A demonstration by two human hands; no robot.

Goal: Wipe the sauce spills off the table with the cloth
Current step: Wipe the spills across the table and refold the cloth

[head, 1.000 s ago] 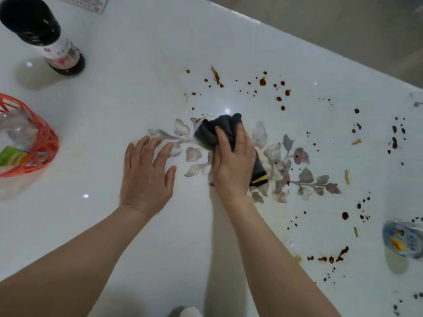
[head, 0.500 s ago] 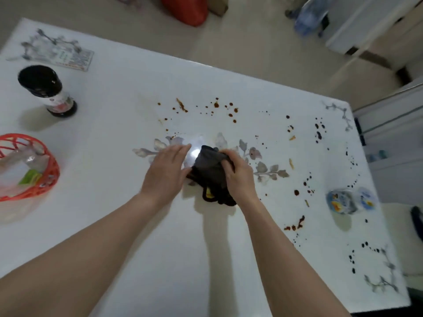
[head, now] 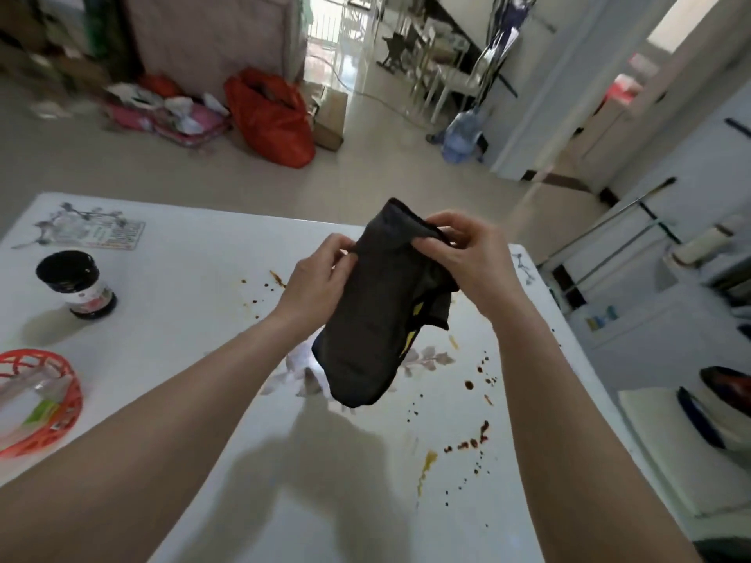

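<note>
**Cloth held off the table in both hands; most spills lie below and right of the grip**

- Grip: the left hand [head: 317, 278] pinches the left edge of the cloth [head: 365, 319], thumb and fingers curled onto the fabric. The right hand [head: 467, 262] pinches the folded top right corner. Both hands have hold of the cloth near its top.
- Cloth: dark and half folded, it hangs down from the grip. Its long axis is roughly vertical, with the lower end swinging toward the left forearm. It looks clear of the table [head: 195, 278], with its shadow underneath.
- Sauce spills [head: 467, 442]: the main cluster sits below the grip and to its right, just beside the right forearm. A smaller scatter lies left of the left wrist.
- Read: this looks like refolding to a clean face, with the wipe not yet resumed. The right hand is nearer the main cluster, so the next stroke probably goes down and right.
- Risk: the loose lower end could drag through drops and smear them.
- The bottle [head: 79, 284] and orange basket [head: 61, 404] sit far left of the grip, well apart from it.
</note>
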